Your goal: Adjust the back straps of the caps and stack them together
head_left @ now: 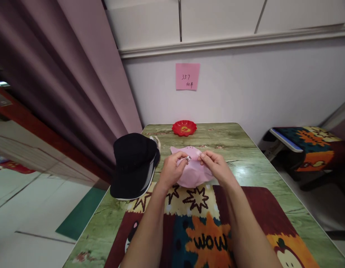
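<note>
A pink cloth item (195, 174), soft and creased, lies at the middle of the green table, its pointed upper left corner showing small dark dots. Over its left part is my left hand (174, 167), with thumb and forefinger closed on a small shiny silver piece (188, 158). My right hand (214, 163) pinches at the item's right side, the fingertips pressed together; what exactly lies between them is too small to tell. The two hands are a short gap apart.
A black cap (133, 163) rests at the table's left edge. Behind the hands sits a red scalloped dish (184, 128). A patterned mat (178, 230) lies under the forearms. A pink note (187, 76) is on the wall, and a patterned stool (315, 139) stands at right.
</note>
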The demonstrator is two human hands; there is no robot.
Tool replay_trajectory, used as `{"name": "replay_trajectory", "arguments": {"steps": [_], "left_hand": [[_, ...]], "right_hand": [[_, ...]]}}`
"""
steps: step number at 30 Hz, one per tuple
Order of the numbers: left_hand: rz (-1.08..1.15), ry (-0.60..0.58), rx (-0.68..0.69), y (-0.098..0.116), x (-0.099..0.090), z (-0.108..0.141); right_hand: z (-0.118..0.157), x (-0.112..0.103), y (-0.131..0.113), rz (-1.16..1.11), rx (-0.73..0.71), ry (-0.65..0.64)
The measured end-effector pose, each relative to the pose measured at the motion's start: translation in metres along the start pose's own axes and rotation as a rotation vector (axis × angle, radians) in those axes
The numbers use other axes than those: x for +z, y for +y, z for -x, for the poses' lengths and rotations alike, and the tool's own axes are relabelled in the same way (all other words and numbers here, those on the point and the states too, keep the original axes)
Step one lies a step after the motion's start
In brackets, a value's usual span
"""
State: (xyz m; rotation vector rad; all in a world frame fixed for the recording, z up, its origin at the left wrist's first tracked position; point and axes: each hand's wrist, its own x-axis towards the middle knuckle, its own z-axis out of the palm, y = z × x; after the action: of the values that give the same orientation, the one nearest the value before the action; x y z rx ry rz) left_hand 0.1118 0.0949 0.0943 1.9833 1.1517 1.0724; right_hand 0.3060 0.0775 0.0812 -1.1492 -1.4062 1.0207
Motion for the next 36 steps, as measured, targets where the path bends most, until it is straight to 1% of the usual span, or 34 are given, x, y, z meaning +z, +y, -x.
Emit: {"name": "replay_trajectory", "arguments": {"steps": [2,3,5,6,8,10,12,14,15,17,19,21,22,24,27,29,31,33,36], "left_hand": [[0.061,-0.011,-0.031,-0.017,0.008,-0.002],[0.049,0.002,-0.045,-0.027,0.011,-0.003],[-0.103,0.027,-0.071,-0.045,0.016,-0.003],[-0.219,0.014,-0.083,-0.052,0.018,-0.003],[-0.445,-0.068,-0.089,-0.062,0.022,0.0],[-0.606,-0.15,-0.077,-0.065,0.026,0.002],[-0.702,-0.183,-0.066,-0.062,0.029,0.004],[-0.739,-0.189,-0.063,-0.054,0.031,0.004],[-0.733,-0.183,-0.058,-0.049,0.031,0.003],[-0.675,-0.127,-0.035,-0.039,0.029,0.002],[-0.546,-0.033,-0.013,-0.031,0.027,0.001],[-0.337,0.043,-0.018,-0.028,0.025,-0.001],[-0.218,0.065,-0.039,-0.028,0.026,-0.001],[0.013,0.092,-0.11,-0.032,0.028,-0.002],[0.273,0.106,-0.228,-0.039,0.031,-0.003],[0.385,0.082,-0.264,-0.038,0.031,-0.004],[0.453,0.044,-0.273,-0.034,0.029,-0.004],[0.503,0.021,-0.272,-0.027,0.028,-0.004],[0.529,0.026,-0.262,-0.019,0.027,-0.004]], "right_hand": [[-0.006,0.01,0.019,0.085,-0.014,-0.001],[-0.009,0.014,0.029,0.15,-0.009,0.015],[-0.011,0.022,0.044,0.312,0.028,0.041],[-0.011,0.025,0.051,0.393,0.05,0.043],[-0.01,0.03,0.06,0.557,0.084,0.029],[-0.008,0.033,0.064,0.728,0.095,0.013],[-0.007,0.035,0.064,0.875,0.086,0.007],[-0.007,0.034,0.061,0.929,0.061,0.007],[-0.007,0.033,0.058,0.906,0.046,0.009],[-0.007,0.027,0.051,0.764,0.013,0.035],[-0.009,0.021,0.044,0.564,-0.016,0.093],[-0.01,0.015,0.039,0.413,-0.038,0.147],[-0.01,0.014,0.037,0.372,-0.042,0.157],[-0.009,0.014,0.033,0.336,-0.029,0.136],[-0.008,0.018,0.029,0.31,-0.007,0.073],[-0.007,0.022,0.026,0.26,-0.016,0.051],[-0.006,0.023,0.024,0.197,-0.027,0.038],[-0.006,0.024,0.024,0.178,-0.014,0.073],[-0.007,0.022,0.026,0.201,0.022,0.156]]}}
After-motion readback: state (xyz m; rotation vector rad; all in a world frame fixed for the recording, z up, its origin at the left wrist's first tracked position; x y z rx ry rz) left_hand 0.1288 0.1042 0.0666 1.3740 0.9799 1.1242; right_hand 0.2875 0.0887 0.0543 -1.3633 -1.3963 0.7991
